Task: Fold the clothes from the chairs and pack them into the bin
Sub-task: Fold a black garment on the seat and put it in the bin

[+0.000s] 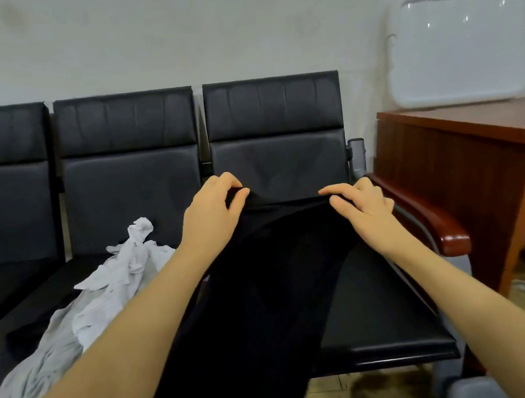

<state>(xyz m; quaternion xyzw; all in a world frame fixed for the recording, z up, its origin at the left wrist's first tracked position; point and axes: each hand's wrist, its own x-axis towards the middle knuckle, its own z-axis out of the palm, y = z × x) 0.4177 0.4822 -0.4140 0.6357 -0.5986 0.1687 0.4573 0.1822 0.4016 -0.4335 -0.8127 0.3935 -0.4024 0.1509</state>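
One view only here, a wide-angle camera riding on the person's head, and it looks forward and down along both forearms. It sits close: the arms run in from the bottom corners and fill the lower half. It faces a row of black chairs (271,134) set against a pale wall (223,14), almost square on, the rightmost seat dead centre. The wide lens bends the edges, so the chair backs bow at the left. At the right edge it catches a wooden desk (473,135); along the bottom, a strip of floor (335,395).
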